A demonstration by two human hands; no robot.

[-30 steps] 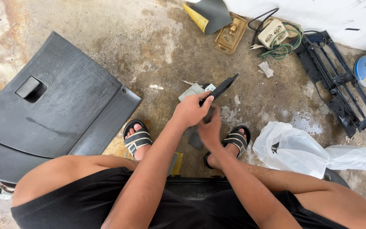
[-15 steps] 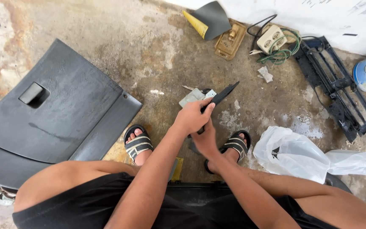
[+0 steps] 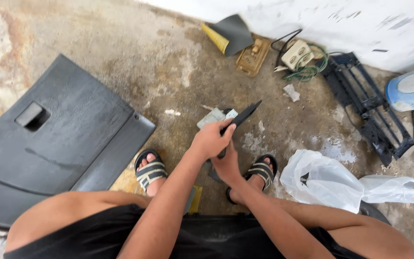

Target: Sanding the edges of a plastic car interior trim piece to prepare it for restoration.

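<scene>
The floor (image 3: 120, 57) looked rough, stained concrete — the big panel (image 3: 58, 139) was matt, grained dark plastic; the bag (image 3: 322, 180) was thin, glossy white plastic.

Looks like a backyard or garage-type repair spot, the kind where someone strips car interior bits right on the ground. The floor (image 3: 120, 43) is bare, stained, patchy concrete, with a scuffed white wall (image 3: 341, 24) running along 12 to 2 o'clock. At 9 o'clock lies a big dark grey plastic panel (image 3: 53, 139) with a recessed latch, glovebox-lid style. Up at 1 o'clock sit a black slatted vent grille (image 3: 365, 103), a beige switch box with green wires (image 3: 303, 60) and a brownish lamp-like part (image 3: 252, 57). A crumpled white plastic bag (image 3: 322, 180) lies at 4 o'clock. The person squats in sandals (image 3: 150, 171), no desk anywhere.
</scene>
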